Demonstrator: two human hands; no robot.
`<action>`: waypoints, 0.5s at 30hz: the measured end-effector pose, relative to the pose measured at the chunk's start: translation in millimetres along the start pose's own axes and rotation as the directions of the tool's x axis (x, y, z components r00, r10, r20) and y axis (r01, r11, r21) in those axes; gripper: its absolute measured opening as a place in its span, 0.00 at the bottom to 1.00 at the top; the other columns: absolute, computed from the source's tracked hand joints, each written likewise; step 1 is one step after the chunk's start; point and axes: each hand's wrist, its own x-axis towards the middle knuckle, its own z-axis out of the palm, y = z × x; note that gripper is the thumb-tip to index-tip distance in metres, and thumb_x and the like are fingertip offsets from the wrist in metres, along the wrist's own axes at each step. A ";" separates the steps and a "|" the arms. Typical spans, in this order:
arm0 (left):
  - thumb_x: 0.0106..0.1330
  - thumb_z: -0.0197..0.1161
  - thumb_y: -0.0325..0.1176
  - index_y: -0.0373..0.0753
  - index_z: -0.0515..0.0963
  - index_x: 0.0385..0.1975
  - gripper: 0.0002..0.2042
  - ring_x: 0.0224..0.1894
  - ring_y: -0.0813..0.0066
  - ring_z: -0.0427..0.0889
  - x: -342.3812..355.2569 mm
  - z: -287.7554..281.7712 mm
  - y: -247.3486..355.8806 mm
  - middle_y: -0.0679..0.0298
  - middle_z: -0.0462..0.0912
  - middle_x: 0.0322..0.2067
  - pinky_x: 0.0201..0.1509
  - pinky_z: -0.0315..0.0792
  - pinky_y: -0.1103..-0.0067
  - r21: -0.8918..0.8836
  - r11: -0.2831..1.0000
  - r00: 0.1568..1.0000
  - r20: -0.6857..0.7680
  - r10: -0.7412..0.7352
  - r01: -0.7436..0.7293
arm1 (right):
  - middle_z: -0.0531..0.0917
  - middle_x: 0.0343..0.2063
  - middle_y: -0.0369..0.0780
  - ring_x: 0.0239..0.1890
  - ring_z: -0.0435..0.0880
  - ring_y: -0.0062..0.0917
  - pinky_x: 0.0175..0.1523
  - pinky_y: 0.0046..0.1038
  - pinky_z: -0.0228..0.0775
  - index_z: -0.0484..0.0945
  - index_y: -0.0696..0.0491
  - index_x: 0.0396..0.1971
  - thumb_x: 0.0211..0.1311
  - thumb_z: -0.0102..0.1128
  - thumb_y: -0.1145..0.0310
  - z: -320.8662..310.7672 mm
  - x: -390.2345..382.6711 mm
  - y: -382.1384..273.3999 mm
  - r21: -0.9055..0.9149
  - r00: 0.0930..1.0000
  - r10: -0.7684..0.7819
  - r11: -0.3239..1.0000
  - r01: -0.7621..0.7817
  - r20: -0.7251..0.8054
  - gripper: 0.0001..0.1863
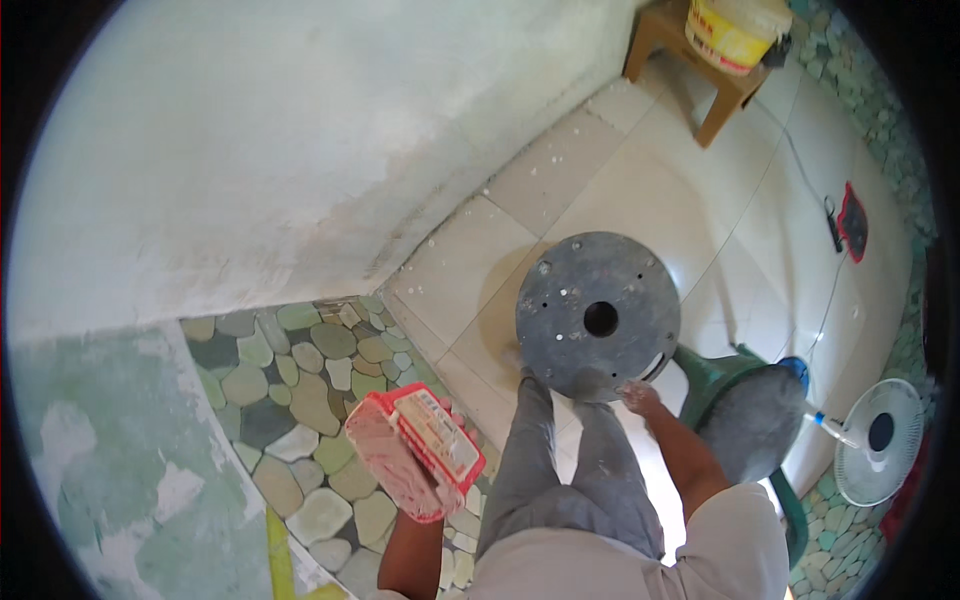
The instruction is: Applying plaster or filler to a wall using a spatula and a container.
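My left hand [459,416] is closed on a red plastic tub [415,450] with a pale label, tilted, its inside smeared with whitish-pink paste. Most of that hand is hidden behind the tub. My right hand [637,396], dusted with white, grips the near right rim of a round dark grey stool [565,330]. The stool's top has a large hole in the middle, several small holes and a few white specks. It stands in front of my legs.
A green plastic chair [715,385] with a grey seat is at my right, near a white fan [880,432]. A pale wall [230,170] rises at the left. Far right, a brown stool [690,55] bears a yellow-and-white bucket [735,38]. A cord crosses the tiled floor [650,190].
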 end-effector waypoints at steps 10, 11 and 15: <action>0.62 0.56 0.48 0.48 0.58 0.61 0.28 0.54 0.69 0.71 -81.3 40.5 -34.6 0.63 0.68 0.53 0.55 0.71 0.64 0.267 0.905 0.942 0.049 0.332 -0.333 | 0.76 0.25 0.30 0.27 0.72 0.14 0.33 0.20 0.67 0.72 0.52 0.24 0.65 0.52 0.66 -321.1 239.4 -180.7 0.800 0.889 0.177 0.389 -0.457 0.422 0.10; 0.62 0.56 0.46 0.48 0.55 0.62 0.30 0.55 0.70 0.70 -83.2 39.3 -32.8 0.64 0.67 0.55 0.56 0.70 0.65 0.540 0.714 0.893 0.216 0.394 -0.446 | 0.75 0.25 0.30 0.27 0.71 0.13 0.33 0.19 0.66 0.73 0.52 0.26 0.65 0.52 0.66 -352.2 259.2 -210.5 0.796 0.894 0.151 0.411 -0.444 0.421 0.09; 0.64 0.54 0.45 0.45 0.60 0.60 0.26 0.55 0.67 0.70 -73.9 34.6 -6.5 0.62 0.68 0.56 0.56 0.70 0.64 0.026 0.900 0.895 0.120 0.430 -0.436 | 0.74 0.23 0.29 0.25 0.68 0.11 0.32 0.18 0.63 0.74 0.53 0.30 0.64 0.54 0.65 -429.7 300.5 -316.9 0.849 0.928 -0.079 0.438 -0.295 0.363 0.07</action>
